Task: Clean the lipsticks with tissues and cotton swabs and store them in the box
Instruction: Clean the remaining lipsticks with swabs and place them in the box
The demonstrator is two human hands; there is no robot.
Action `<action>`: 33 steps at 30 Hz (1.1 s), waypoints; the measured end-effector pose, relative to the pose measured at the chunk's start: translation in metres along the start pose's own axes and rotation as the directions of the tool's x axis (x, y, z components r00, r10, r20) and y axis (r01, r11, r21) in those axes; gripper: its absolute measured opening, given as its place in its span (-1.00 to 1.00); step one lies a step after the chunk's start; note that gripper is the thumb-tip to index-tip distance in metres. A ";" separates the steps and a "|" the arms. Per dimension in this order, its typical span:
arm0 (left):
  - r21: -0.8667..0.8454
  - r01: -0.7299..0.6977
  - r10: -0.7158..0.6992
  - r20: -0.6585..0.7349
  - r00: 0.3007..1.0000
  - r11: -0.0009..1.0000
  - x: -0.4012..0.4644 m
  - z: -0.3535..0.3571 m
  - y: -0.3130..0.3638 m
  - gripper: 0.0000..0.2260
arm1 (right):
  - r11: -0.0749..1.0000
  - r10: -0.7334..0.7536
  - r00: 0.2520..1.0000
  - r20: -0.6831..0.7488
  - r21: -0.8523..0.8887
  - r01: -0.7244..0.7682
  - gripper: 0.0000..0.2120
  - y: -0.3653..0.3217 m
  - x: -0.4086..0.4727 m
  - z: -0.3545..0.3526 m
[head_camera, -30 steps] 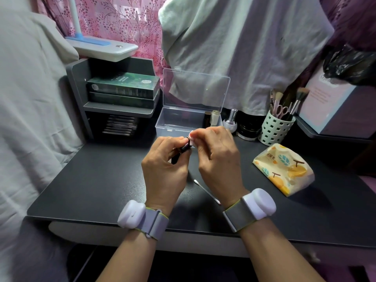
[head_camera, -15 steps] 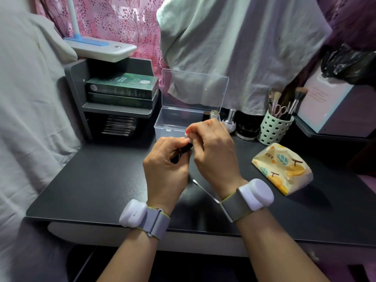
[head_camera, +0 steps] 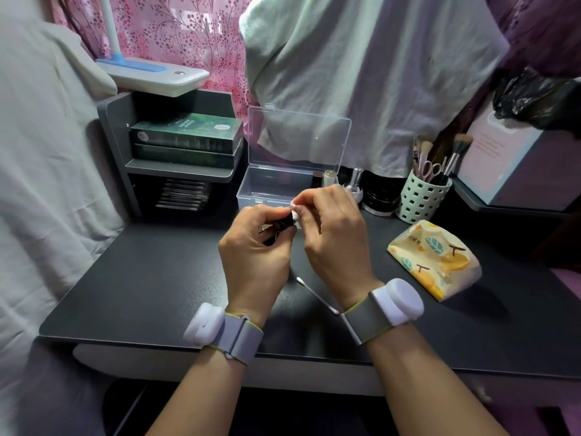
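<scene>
My left hand [head_camera: 254, 250] grips a small black lipstick [head_camera: 280, 224] above the middle of the dark desk. My right hand [head_camera: 333, 234] pinches a bit of white tissue [head_camera: 295, 212] against the lipstick's upper end. Most of the lipstick is hidden by my fingers. Behind my hands stands the clear plastic box [head_camera: 267, 187] with its lid raised. A cotton swab [head_camera: 316, 295] with a pinkish tip lies on the desk between my wrists. The tissue pack [head_camera: 435, 258] with a leaf and orange print lies to the right.
A grey shelf [head_camera: 176, 171] with green boxes stands at the back left, under a white lamp base [head_camera: 154, 75]. Small bottles [head_camera: 353, 184] and a green perforated cup [head_camera: 423, 196] with brushes and scissors sit at the back right. Cloth hangs behind and on the left.
My right hand has shifted the tissue a little along the lipstick's end. The left hand stays nearly in place with the lipstick.
</scene>
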State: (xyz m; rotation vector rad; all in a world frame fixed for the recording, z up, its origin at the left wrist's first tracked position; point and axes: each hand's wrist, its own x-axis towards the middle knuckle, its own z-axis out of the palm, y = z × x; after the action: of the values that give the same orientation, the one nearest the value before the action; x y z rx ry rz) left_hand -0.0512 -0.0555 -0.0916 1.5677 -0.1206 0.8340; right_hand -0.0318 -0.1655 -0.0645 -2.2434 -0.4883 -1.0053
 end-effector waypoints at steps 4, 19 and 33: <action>0.044 -0.053 0.052 0.027 0.998 0.998 -0.003 -0.001 -0.002 -0.79 | 0.997 0.001 0.996 0.085 -0.078 0.006 -0.90 0.000 0.011 0.001; -0.136 0.156 -0.163 -0.037 0.986 0.978 0.002 0.000 0.008 -0.78 | 0.981 0.139 0.985 -0.106 0.150 -0.123 -0.96 0.008 -0.010 -0.014; -0.146 0.156 -0.159 -0.014 0.987 0.977 -0.007 0.003 0.009 -0.79 | 0.839 0.341 0.938 0.059 0.431 -0.333 -0.95 -0.009 -0.008 -0.012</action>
State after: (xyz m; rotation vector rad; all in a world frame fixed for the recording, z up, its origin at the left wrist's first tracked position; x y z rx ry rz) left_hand -0.0599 -0.0624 -0.0886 1.4104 -0.0367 0.7050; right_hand -0.0484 -0.1682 -0.0609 -1.8269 -0.2594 -0.6549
